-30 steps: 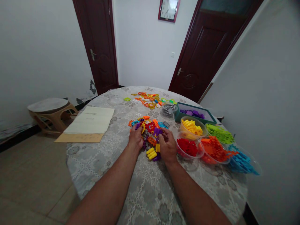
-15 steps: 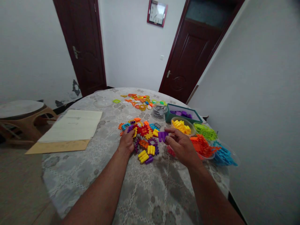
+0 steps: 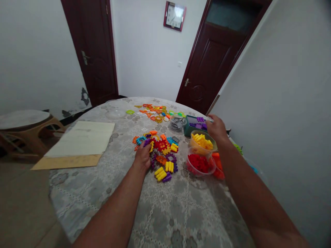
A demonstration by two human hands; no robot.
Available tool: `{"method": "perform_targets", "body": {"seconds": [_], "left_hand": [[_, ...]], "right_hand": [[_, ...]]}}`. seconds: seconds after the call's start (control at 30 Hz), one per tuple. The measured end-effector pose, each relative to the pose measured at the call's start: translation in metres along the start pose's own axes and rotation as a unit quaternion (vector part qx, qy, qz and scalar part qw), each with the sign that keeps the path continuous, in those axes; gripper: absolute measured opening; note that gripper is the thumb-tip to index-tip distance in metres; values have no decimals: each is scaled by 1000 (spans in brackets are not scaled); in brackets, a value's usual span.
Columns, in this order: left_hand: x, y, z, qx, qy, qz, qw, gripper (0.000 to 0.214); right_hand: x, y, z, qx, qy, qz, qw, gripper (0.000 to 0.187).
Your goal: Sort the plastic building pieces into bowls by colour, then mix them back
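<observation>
Legible text: none. Wall clock [image 3: 174, 16], top centre of frame: dial marks too blurred to read. Pale sheet [image 3: 77, 143], left of frame: faint marks, illegible.

Lots of colourful plastic

My right hand [image 3: 217, 128]'s at the rectangular dark-green box [image 3: 189, 130], with a ridged purple plastic piece [image 3: 200, 119] right by my fingers. Left hand [image 3: 142, 157]'s touching the multicoloured plastic pile [image 3: 162, 159] on the grey floral tablecloth [image 3: 155, 213].
</observation>
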State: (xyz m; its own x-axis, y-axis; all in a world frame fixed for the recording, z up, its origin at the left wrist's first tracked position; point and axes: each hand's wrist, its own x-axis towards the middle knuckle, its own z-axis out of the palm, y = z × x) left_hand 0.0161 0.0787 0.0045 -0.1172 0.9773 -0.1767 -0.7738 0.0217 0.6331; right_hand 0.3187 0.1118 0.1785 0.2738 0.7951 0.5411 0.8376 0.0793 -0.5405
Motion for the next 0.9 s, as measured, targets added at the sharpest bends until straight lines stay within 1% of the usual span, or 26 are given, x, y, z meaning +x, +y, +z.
{"method": "perform_targets", "body": {"seconds": [0.03, 0.07, 0.17, 0.23, 0.3, 0.37, 0.47, 0.53, 0.63, 0.7, 0.8, 0.9], "left_hand": [[0, -1, -1, 0, -5, 0, 1000, 45], [0, -1, -1, 1, -9, 1, 1000, 45], [0, -2, -1, 5, -9, 7, 1000, 45], [0, -2, 0, 7, -2, 6, 1000, 44], [-1, -1, 2, 9, 2, 6, 1000, 43], [-2, 1, 3, 13, 2, 6, 1000, 44], [-3, 3, 4, 25, 3, 1, 1000, 44], [-3, 5, 4, 35, 7, -6, 999, 44], [-4, 8, 6, 46, 9, -13, 999, 42], [-6, 10, 8, 46, 17, -19, 999, 39], [-9, 12, 11, 40, 33, -29, 998, 36], [-12, 13, 14, 39, 34, -38, 998, 34]], "right_hand": [[-7, -5, 2, -9, 6, -31, 999, 44], [-19, -11, 5, -8, -10, -67, 998, 41], [-68, -36, 21, 24, -127, -157, 979, 34], [-101, -54, 38, 24, -195, -184, 963, 34], [-126, -69, 56, 0, -231, -181, 956, 37], [-140, -80, 74, -24, -247, -158, 956, 43], [-146, -90, 91, -31, -256, -117, 959, 46], [-147, -94, 94, -27, -256, -100, 961, 42], [-151, -94, 86, -12, -231, -99, 968, 37], [-153, -90, 69, 7, -199, -105, 974, 35], [-153, -72, 30, 23, -147, -103, 984, 34], [-147, -42, -12, 5, -106, -87, 991, 40]]}}
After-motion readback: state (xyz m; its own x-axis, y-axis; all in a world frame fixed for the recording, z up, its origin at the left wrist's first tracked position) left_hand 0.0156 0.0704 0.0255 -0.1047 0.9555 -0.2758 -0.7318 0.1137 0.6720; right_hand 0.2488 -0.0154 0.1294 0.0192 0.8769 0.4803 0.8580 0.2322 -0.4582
